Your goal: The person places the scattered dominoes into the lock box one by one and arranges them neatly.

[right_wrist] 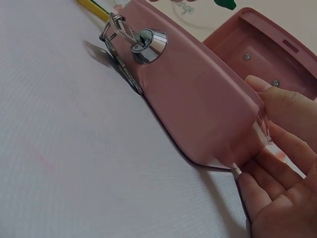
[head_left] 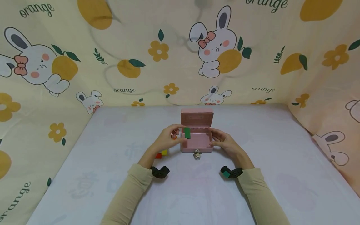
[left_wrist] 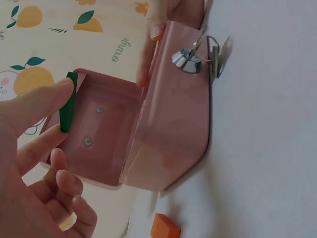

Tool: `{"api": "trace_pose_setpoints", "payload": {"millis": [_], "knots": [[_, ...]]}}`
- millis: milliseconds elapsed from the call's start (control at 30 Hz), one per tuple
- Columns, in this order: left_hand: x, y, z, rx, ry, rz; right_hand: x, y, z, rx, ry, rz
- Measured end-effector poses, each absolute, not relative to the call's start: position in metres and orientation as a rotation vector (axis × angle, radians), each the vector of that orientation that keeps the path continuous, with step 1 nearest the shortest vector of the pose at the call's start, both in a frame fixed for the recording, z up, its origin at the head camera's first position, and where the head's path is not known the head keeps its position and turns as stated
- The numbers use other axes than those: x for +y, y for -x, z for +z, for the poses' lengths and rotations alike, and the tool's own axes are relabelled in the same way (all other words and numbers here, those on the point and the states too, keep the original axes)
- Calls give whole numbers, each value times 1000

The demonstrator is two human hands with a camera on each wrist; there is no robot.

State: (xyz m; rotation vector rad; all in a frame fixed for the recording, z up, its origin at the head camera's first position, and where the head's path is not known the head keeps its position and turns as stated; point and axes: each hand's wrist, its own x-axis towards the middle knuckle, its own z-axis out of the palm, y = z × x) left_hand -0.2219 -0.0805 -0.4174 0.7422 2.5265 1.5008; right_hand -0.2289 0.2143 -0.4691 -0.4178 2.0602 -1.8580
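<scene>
A pink metal cash box (head_left: 200,150) stands on the table with its lid (head_left: 197,119) raised at the back. Between thumb and index finger, my left hand (head_left: 166,138) pinches a flat green block (head_left: 187,132) over the box's left side; its other fingers are loosely curled. At the right end of the box, my right hand (head_left: 227,144) grips the wall, thumb at the top rim and fingers along the side, as the right wrist view shows. Keys (right_wrist: 125,30) on a ring hang from the silver lock (right_wrist: 150,47) on the front.
Beside my left wrist lie a red block (head_left: 158,155) and a yellow block (head_left: 164,152), partly hidden by it. An orange block (left_wrist: 165,227) lies on the table near the box. A printed cloth (head_left: 180,75) hangs behind the white table (head_left: 197,197).
</scene>
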Motion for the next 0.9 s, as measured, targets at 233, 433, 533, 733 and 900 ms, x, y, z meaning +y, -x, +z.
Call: {"api": "trace_pose_setpoints", "payload": {"millis": [233,433,533,733,900], "knots": [[-72,220,-417,2534,-767,1464,215,228,-469,2037,435,-1873],[-64,219,-416,2525,-814,1462,215,228,-469,2027,421,-1876],[-60,220,-417,2512,-838,1464,215,227,-469,2020,431,-1884],[-53,222,-420,2521,-811,1444,215,227,-467,2031,451,-1875],[-48,224,-420,2537,-822,1434,214,227,-468,2026,459,-1877]]}}
